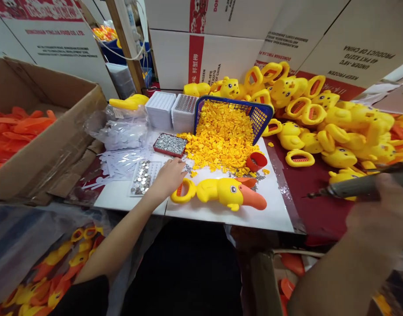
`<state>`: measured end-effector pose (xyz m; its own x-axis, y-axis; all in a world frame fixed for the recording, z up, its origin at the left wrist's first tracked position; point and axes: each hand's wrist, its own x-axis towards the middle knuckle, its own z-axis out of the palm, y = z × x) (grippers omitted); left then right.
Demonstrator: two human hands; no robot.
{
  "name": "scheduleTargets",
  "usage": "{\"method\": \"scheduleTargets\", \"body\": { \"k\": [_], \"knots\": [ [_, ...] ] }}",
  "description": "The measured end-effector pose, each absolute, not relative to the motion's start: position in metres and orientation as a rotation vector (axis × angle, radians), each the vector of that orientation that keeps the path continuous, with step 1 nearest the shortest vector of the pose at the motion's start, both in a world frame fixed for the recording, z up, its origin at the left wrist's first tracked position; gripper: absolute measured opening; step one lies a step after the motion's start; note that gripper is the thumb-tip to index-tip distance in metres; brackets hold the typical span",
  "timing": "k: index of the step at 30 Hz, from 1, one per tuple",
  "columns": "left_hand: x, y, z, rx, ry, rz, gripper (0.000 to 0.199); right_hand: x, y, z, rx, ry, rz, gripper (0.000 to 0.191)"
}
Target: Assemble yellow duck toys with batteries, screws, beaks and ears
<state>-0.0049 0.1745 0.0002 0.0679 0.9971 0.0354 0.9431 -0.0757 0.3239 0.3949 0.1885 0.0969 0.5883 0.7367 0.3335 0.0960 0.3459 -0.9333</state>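
My left hand [171, 175] reaches over the white work surface, between a tray of silver discs [142, 179] and the handle of a yellow duck toy [217, 192]. Its fingertips are beside a red tray of small screws [170, 145]; whether they hold anything is too small to tell. The duck toy lies on its side, its orange beak pointing right. At the right edge my right hand [382, 210], blurred, is wrapped round a grey-green power screwdriver [355, 186], whose tip points left above the dark red table [306, 215].
Small yellow parts spill from a tipped blue basket [265, 114]. A small red cup [256, 162] stands beside them. Yellow duck bodies [339, 156] pile up at the right. A cardboard box [66, 118] of orange parts stands left; bagged finished toys [79, 254] lie lower left.
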Motion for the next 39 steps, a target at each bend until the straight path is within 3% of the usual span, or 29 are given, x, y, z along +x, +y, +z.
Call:
{"method": "scheduleTargets", "body": {
  "k": [3,14,22,30,39],
  "knots": [
    [0.0,0.177,0.0,2.15,1.929,0.32,0.02,0.36,0.176,0.108,-1.089,-0.812,0.361,0.02],
    [-0.004,0.176,0.007,2.11,1.897,0.317,0.024,0.313,0.136,0.137,-1.053,-0.9,0.686,0.015],
    [-0.005,0.17,0.013,2.024,1.876,0.689,0.015,0.313,0.128,0.133,-0.945,-1.258,1.076,0.052],
    [0.01,0.148,0.013,1.962,1.815,1.249,0.014,0.306,0.126,0.15,-0.775,-1.282,1.083,0.033],
    [0.005,0.159,-0.005,1.967,1.847,1.29,0.012,0.309,0.121,0.14,-0.664,-1.307,1.19,0.021]
  ]
}}
